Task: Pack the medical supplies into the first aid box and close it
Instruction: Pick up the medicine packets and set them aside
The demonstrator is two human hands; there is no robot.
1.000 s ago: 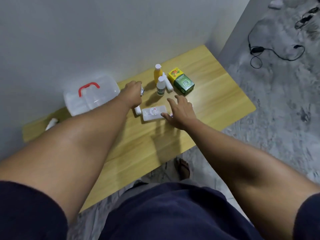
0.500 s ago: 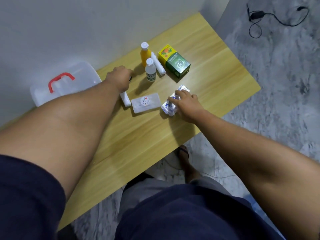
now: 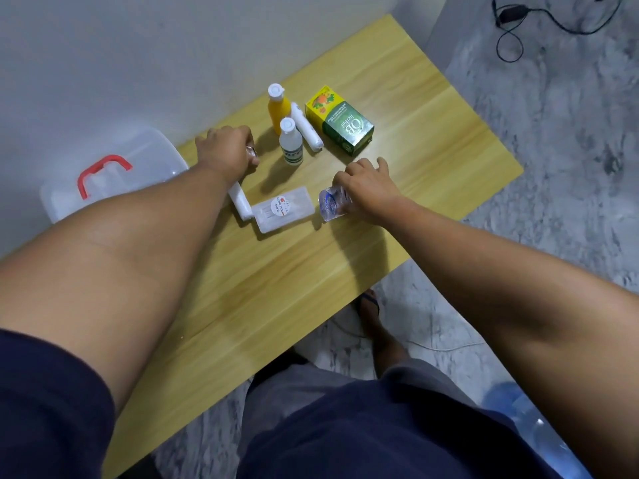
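Gathering the loose supplies is the step in hand, and both hands are already on something. The right hand [image 3: 370, 190] pinches a crinkly clear packet [image 3: 331, 203] that lies on the worktop [image 3: 276, 288], just right of the flat clear case [image 3: 283, 209]. The left hand [image 3: 228, 150] is curled around a small shiny item [image 3: 251, 152]; what it is I cannot tell. A white roll [image 3: 240, 200] lies just near of that hand, touching the case's left end.

The first aid box [image 3: 110, 171], translucent with a red handle, sits at the far left against the wall, and its lid looks shut. So a good way is probably to lift the packet cleanly instead of dragging it, then free one hand to open the lid before carrying anything over.

Farther off stand the orange bottle [image 3: 278, 110] and the clear bottle [image 3: 290, 143], with a white tube [image 3: 306, 127] and the green carton [image 3: 342, 124] to their right. Reaching past the upright bottles could tip them.
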